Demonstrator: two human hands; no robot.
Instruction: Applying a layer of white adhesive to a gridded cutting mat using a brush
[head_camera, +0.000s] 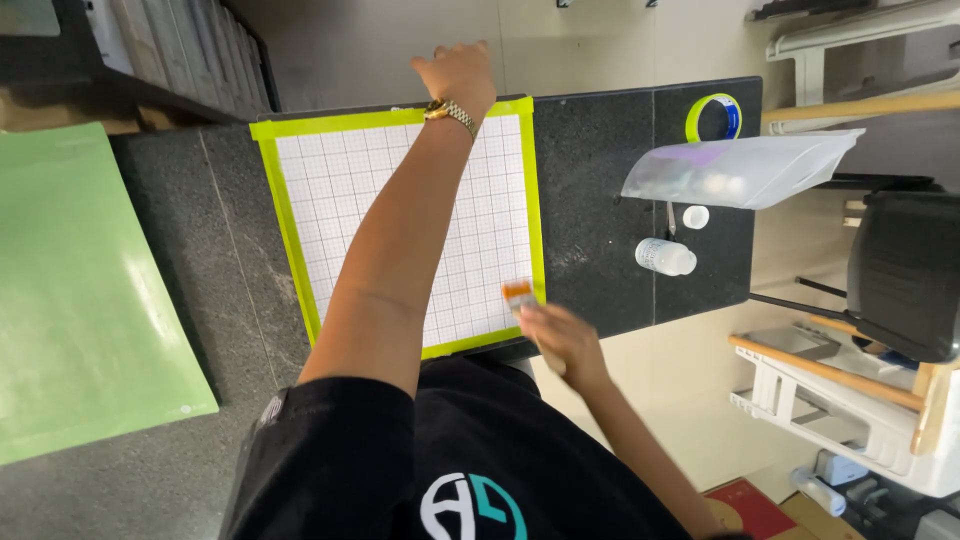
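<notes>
**Brush in the right hand at the near edge of the grid mat**

Brush (520, 296), small with an orange band near its head, is resting in the right hand (560, 338), whose fingers are closing around its handle. Its tip is lying over the near right corner of the white grid mat (340, 180), which is bordered in yellow-green tape and is sitting on the dark stone counter (600, 150). The left hand (458, 72), with a gold watch (450, 112) on the wrist, is reaching across the mat to its far edge; whether it is gripping anything cannot be told. A white bottle (664, 256), its cap (696, 216), a clear pouch (740, 168) and a tape roll (714, 116) are lying beside the mat.
</notes>
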